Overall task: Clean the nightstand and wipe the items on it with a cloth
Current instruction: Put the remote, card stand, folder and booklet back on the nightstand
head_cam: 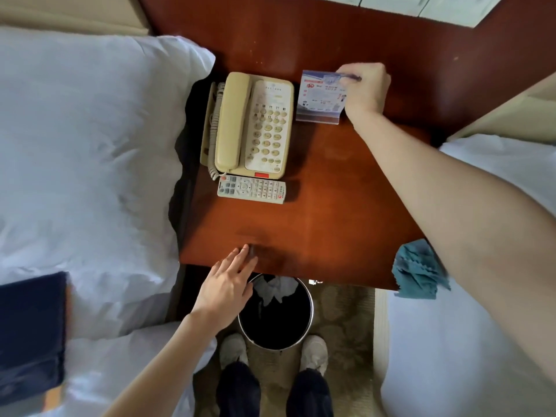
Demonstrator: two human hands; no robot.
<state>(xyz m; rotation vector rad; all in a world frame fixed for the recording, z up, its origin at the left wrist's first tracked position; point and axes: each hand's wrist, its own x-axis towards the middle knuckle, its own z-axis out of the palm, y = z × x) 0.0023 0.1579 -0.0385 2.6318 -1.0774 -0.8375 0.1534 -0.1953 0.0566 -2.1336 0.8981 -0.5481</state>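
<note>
Hotel room, from over the person's own arms. A white bed (90,145) fills the left of frame, and a 2nd bed (451,341) shows at lower right. Between them, centre frame, is the red-brown nightstand (331,224).

The phone (249,124) sits upper centre w/ handset on its cradle. A bin (275,320) stands at bottom centre under the front edge, w/ crumpled paper inside, prob. parked there to catch rubbish.

The teal cloth (416,272) lies bunched on the lower-right corner of the top and spills over the edge. No hand is on it, so wiping looks not yet begun. The remote (252,189) lies just below the phone, and it can't be told if they touch.

The right hand (365,85), upper right of centre, pinches the top corner of a printed card (322,97). It seems to be tilting the card up, likely to free the wood beneath. The left hand (225,284), lower centre, has its fingers straight and spread, w/ tips resting on the front edge, prob. for balance.

Hard to make out:
- the card's print is too small to read
- the forearm covers part of the cloth
- a dark blue item (30,332) at lower left is blurred and cut off by the frame
</note>
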